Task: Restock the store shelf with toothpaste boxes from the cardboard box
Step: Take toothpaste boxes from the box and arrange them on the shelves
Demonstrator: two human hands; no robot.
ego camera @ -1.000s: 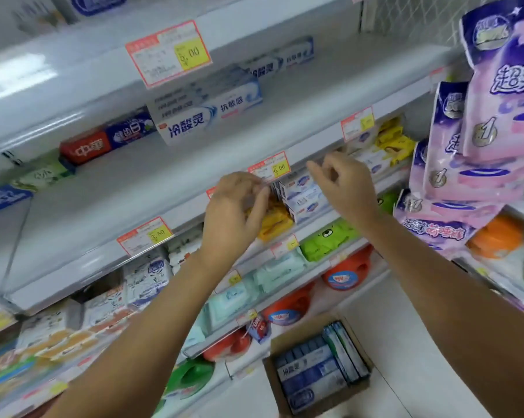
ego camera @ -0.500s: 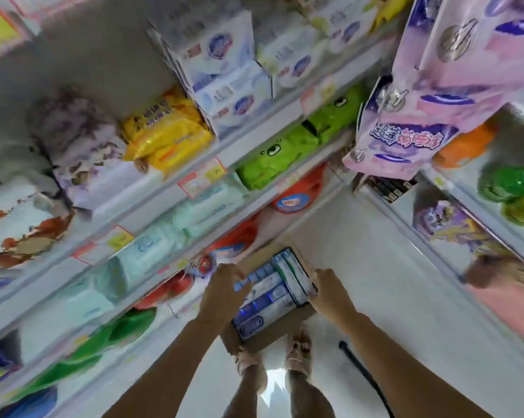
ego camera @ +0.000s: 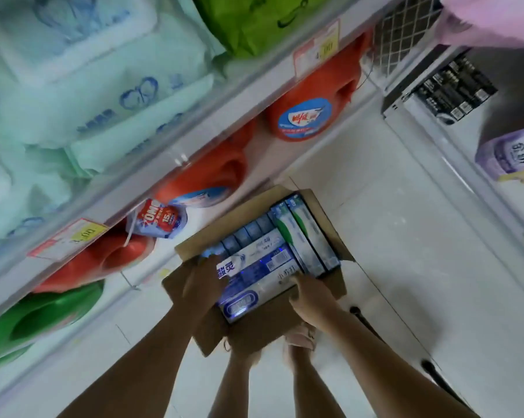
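Reach into cardboard box (ego camera: 254, 324) on shop floor
Left hand (ego camera: 205, 282) curled over end of top toothpaste boxes (ego camera: 254, 267); right hand (ego camera: 313, 294) hooked on their near edge. Light, stiff, glossy (probably slippery): grip both ends.

cardboard box (ego camera: 340, 280) on floor (ego camera: 375, 224) | left hand (ego camera: 205, 282) and right hand (ego camera: 310, 297) inside — gripping ends of flat-lying toothpaste boxes (ego camera: 263, 267)
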